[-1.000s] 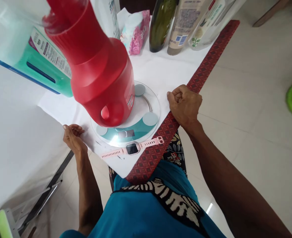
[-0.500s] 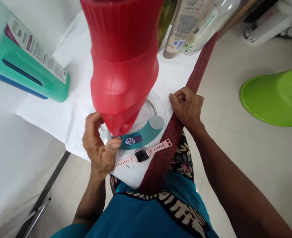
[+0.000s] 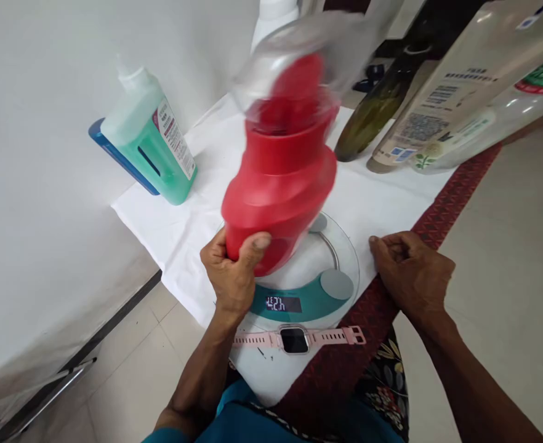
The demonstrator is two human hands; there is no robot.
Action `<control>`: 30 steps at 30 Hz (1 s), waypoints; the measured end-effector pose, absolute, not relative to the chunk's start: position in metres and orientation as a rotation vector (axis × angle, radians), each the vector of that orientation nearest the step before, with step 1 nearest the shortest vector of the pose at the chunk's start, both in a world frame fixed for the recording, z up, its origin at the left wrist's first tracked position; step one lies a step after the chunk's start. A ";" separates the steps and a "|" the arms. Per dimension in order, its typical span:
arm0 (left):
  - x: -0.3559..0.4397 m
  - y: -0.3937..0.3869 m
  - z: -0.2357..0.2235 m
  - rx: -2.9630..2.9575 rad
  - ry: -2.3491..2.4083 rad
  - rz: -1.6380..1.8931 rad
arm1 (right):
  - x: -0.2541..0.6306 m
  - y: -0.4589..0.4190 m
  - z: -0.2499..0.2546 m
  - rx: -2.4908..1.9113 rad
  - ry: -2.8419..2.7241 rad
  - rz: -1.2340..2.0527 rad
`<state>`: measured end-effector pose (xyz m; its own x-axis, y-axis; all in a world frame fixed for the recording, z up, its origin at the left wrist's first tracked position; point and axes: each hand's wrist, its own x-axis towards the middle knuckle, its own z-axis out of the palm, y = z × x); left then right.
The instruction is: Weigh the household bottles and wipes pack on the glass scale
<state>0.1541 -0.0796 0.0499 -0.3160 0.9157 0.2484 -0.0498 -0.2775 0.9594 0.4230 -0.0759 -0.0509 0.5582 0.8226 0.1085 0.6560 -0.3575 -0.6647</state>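
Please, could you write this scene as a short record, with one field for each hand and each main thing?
Left hand: grips the red bottle low on its side
Right hand: loosely curled, at the red patterned strip
Red bottle: over the scale; contact unclear
Scale: round, glass, display lit, digits unclear
Watch: pink strap, laid along the scale's near edge
Green bottle: on the white cloth, near the wall

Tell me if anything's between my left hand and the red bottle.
Nothing visible: your left hand is gripping the red bottle low on its body, thumb across the front. The pink watch lies by the scale's near edge, not between them.
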 end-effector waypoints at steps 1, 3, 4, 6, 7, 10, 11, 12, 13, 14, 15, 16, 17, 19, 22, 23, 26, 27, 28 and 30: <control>0.148 -0.076 0.050 1.144 1.242 1.721 | 0.423 -0.076 -0.050 -2.122 -1.186 0.315; 0.133 -0.072 0.055 1.095 1.285 1.829 | 0.423 -0.075 -0.049 -2.120 -1.189 0.308; 0.124 -0.071 0.059 1.075 1.305 1.902 | 0.423 -0.075 -0.048 -2.116 -1.189 0.309; 0.106 -0.072 0.069 1.029 1.358 2.070 | 0.422 -0.075 -0.046 -2.104 -1.198 0.319; 0.095 -0.074 0.075 1.004 1.400 2.144 | 0.422 -0.075 -0.045 -2.103 -1.202 0.322; 0.060 -0.075 0.088 0.949 1.577 2.318 | 0.421 -0.075 -0.043 -2.122 -1.202 0.324; 0.047 -0.073 0.090 0.945 1.628 2.363 | 0.421 -0.075 -0.043 -2.134 -1.198 0.319; 0.033 -0.068 0.090 0.952 1.671 2.406 | 0.422 -0.074 -0.043 -2.145 -1.195 0.314; 0.019 -0.062 0.090 0.968 1.705 2.444 | 0.422 -0.074 -0.044 -2.154 -1.193 0.308; 0.005 -0.054 0.088 0.991 1.728 2.473 | 0.422 -0.074 -0.045 -2.160 -1.195 0.301; -0.010 -0.043 0.085 1.015 1.746 2.505 | 0.423 -0.073 -0.046 -2.164 -1.200 0.294; -0.024 -0.032 0.081 1.035 1.759 2.519 | 0.424 -0.073 -0.047 -2.164 -1.207 0.285; -0.037 -0.019 0.077 1.038 1.762 2.535 | 0.424 -0.073 -0.048 -2.162 -1.214 0.279; -0.062 0.007 0.068 1.018 1.794 2.540 | 0.425 -0.072 -0.049 -2.155 -1.227 0.277; -0.090 0.046 0.054 0.914 1.904 2.483 | 0.426 -0.072 -0.051 -2.138 -1.242 0.283; -0.097 0.058 0.050 0.889 1.929 2.466 | 0.427 -0.072 -0.052 -2.127 -1.247 0.278; -0.109 0.091 0.040 0.862 1.949 2.447 | 0.429 -0.072 -0.055 -2.089 -1.280 0.241; -0.110 0.100 0.039 0.849 1.960 2.449 | 0.430 -0.073 -0.057 -2.081 -1.288 0.234; -0.110 0.108 0.039 0.830 1.987 2.444 | 0.431 -0.073 -0.058 -2.075 -1.294 0.230; -0.105 0.120 0.042 0.800 2.062 2.424 | 0.433 -0.074 -0.060 -2.064 -1.302 0.219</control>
